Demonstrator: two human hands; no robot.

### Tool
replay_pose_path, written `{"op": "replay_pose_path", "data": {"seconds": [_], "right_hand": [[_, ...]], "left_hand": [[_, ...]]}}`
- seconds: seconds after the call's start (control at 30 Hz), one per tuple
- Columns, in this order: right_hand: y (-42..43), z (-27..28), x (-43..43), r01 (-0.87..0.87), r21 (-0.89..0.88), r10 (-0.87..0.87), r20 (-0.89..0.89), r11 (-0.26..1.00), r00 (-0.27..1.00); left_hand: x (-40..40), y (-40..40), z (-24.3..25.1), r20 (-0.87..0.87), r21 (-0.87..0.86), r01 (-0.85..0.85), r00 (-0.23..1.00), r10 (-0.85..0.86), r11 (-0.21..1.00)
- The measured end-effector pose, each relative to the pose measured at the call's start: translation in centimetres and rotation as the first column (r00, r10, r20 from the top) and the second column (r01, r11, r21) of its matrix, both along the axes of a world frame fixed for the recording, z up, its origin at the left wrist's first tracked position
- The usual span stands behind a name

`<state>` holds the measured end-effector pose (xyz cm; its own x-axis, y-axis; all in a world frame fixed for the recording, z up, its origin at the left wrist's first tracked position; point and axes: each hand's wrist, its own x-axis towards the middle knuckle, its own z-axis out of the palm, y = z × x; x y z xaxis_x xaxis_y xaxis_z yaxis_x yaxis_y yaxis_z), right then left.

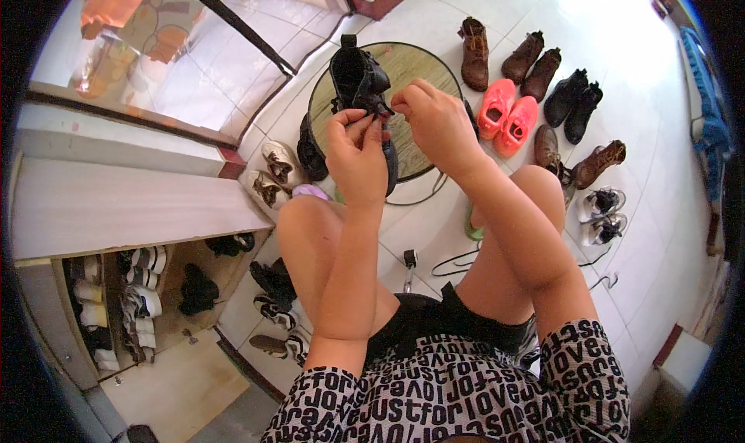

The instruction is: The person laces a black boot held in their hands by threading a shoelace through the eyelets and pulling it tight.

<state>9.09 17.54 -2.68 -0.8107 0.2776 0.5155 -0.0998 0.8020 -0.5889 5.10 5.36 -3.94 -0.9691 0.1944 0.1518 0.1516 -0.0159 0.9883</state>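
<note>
A black lace-up ankle boot (353, 73) rests on a small round table (430, 76) with a wood-look top and a dark rim, its heel loop pointing away from me. My left hand (359, 152) pinches something dark at the boot's front, probably a lace, between thumb and fingers. Close by on the right, my right hand (433, 117) has thumb and forefinger brought together beside the lacing; whether a lace end is between them is too small to tell. A bit of red shows between the hands. My left hand and wrist hide part of the boot's toe.
Brown boots (476, 56), black boots (573, 105) and coral sneakers (507, 117) stand on the tiled floor at the right, with white-and-black sneakers (602, 216) nearer. Cream shoes (279, 163) are left of the table. An open shoe cabinet (139, 239) is at the left. A wire hanger (454, 262) lies between my legs.
</note>
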Motion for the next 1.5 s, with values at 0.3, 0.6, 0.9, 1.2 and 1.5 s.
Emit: {"op": "replay_pose_path", "data": {"seconds": [0.3, 0.6, 0.9, 1.2, 1.5], "right_hand": [[-0.2, 0.2, 0.7, -0.066, -0.090, 0.065, -0.014, 0.994, 0.998], [-0.1, 0.8, -0.1, -0.103, 0.266, 0.089, 0.064, 0.959, 0.994], [2.7, 3.5, 3.4, -0.207, -0.423, 0.330, 0.243, 0.882, 0.912], [1.7, 2.4, 2.5, -0.143, -0.354, 0.248, 0.272, 0.924, 0.930], [1.8, 2.3, 2.8, -0.186, -0.345, 0.301, 0.316, 0.920, 0.900]], "left_hand": [[0.2, 0.5, 0.5, -0.217, -0.193, -0.076, 0.976, 0.033, 0.978], [0.3, 0.6, 1.4, -0.400, -0.289, -0.193, 0.914, 0.065, 0.938], [-0.2, 0.6, 1.2, -0.081, 0.031, -0.114, 0.990, 0.117, 0.993], [0.9, 0.5, 0.3, 0.445, 0.462, -0.098, 0.886, -0.135, 0.881], [1.3, 0.0, 1.5, 0.568, 0.337, 0.136, 0.760, -0.316, 0.932]]}}
